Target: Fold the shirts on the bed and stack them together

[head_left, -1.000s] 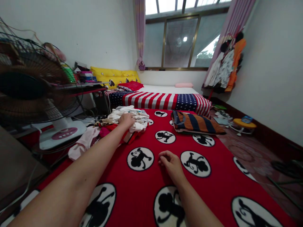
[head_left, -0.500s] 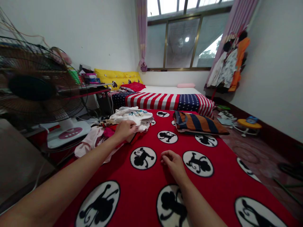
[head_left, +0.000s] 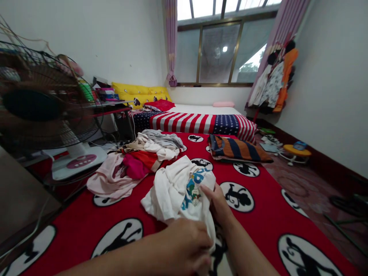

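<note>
"Where is the white shirt?"

"From here: crumpled, near centre, on the red blanket. Right hand: fingers holding its right edge. Left hand: fingers curled at its near edge — blurred, I cannot tell their grip."

"Method?"

"Hold lightly — smooth creases outward."

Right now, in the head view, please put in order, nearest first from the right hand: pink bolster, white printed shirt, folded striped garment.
1. White printed shirt: touching the right hand.
2. Folded striped garment: ahead, to the right.
3. Pink bolster: on the far bed.
</note>
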Tool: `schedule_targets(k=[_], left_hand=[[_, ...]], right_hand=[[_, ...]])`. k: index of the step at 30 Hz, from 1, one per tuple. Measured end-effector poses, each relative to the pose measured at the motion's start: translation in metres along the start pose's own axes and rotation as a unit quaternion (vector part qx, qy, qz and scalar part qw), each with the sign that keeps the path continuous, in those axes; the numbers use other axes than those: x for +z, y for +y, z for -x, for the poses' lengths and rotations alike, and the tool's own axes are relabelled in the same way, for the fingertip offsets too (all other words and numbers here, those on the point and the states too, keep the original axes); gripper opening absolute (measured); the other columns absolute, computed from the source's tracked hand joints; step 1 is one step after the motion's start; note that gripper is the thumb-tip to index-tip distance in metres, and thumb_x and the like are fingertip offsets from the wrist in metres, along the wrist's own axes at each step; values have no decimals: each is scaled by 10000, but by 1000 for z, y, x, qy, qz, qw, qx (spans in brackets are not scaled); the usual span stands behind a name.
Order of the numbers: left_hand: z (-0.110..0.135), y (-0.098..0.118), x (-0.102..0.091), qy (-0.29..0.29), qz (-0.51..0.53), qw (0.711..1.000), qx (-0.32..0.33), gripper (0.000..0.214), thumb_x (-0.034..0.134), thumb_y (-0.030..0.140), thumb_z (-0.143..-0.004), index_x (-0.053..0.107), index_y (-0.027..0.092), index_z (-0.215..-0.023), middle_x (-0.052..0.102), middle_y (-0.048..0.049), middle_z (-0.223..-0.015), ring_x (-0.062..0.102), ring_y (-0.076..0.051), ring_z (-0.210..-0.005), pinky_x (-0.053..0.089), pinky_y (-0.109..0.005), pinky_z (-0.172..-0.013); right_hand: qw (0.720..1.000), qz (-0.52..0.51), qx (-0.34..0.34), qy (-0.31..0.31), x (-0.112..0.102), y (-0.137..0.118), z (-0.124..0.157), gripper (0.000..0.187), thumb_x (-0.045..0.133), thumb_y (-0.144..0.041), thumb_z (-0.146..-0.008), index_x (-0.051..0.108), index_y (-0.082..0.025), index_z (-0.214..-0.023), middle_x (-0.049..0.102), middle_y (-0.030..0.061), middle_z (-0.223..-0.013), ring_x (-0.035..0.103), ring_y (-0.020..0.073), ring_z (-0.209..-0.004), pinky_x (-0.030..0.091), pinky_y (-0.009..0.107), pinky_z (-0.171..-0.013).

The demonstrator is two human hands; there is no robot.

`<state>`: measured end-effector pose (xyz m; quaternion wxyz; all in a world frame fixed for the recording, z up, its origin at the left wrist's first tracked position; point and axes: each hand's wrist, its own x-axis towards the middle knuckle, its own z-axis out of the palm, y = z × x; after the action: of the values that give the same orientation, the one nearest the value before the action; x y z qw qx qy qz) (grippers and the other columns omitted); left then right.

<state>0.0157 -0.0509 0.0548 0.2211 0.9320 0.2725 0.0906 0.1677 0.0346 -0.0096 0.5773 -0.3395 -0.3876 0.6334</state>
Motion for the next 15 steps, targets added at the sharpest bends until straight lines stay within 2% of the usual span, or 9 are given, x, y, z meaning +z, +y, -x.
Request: schedule_targets(k=[3,5,6,8,9,11,13,15], left_hand=[[-2,-30,-14,151,-15,987,-44,201,580,238,-846,661,249,-1030,645,-62,-1047,607,-186,-965,463,-281,-855],[3,-52,-23,215,-70,967,-113,433,679,299,-756,620,286,-1184,570,-92,-1267,513,-269,-1183,389,-405,-1022],[7,-63,-26,216,-93,960,-154,590,731,328,-685,583,293,-1254,518,-103,-1350,461,-310,-1248,351,-456,-1058],[17,-81,-30,180,-103,953,-223,805,761,326,-594,507,272,-1356,450,-125,-1431,422,-349,-1292,339,-484,-1070],[21,-88,-31,164,-96,951,-244,799,729,295,-604,500,253,-1368,469,-131,-1420,445,-343,-1280,360,-467,-1058],[30,-99,-36,163,-73,948,-264,633,616,224,-660,583,238,-1292,587,-118,-1301,538,-310,-1194,413,-419,-1010],[38,-107,-45,201,-18,940,-274,490,545,211,-679,679,243,-1149,696,-84,-1106,625,-293,-1055,469,-397,-928],[49,-114,-58,278,88,912,-290,402,567,274,-658,721,234,-1027,732,-62,-938,668,-307,-915,524,-400,-805]], right_hand=[[997,39,-23,-63,1,-8,5,528,774,-283,-663,597,-205,-1155,680,65,-1167,625,250,-1082,465,375,-952],[992,60,-15,-107,2,-14,9,549,768,-224,-635,594,-211,-1155,667,55,-1192,612,243,-1104,456,362,-962],[991,67,-1,-119,3,-16,10,569,765,-189,-606,595,-213,-1149,673,51,-1179,623,243,-1080,467,359,-945],[989,77,38,-122,2,-20,13,599,728,-126,-561,599,-215,-1139,698,41,-1113,656,244,-988,500,355,-873],[989,80,55,-116,0,-22,13,597,698,-109,-551,605,-213,-1132,712,37,-1069,668,241,-938,513,347,-829],[989,89,73,-95,-5,-28,12,568,642,-100,-548,624,-200,-1107,729,34,-987,678,233,-861,521,322,-755],[992,88,67,-63,-15,-38,9,510,619,-125,-543,652,-180,-1050,735,43,-916,680,235,-797,520,312,-695],[996,78,32,-7,-31,-50,6,418,625,-183,-546,673,-169,-961,731,51,-841,677,249,-743,526,338,-666]])
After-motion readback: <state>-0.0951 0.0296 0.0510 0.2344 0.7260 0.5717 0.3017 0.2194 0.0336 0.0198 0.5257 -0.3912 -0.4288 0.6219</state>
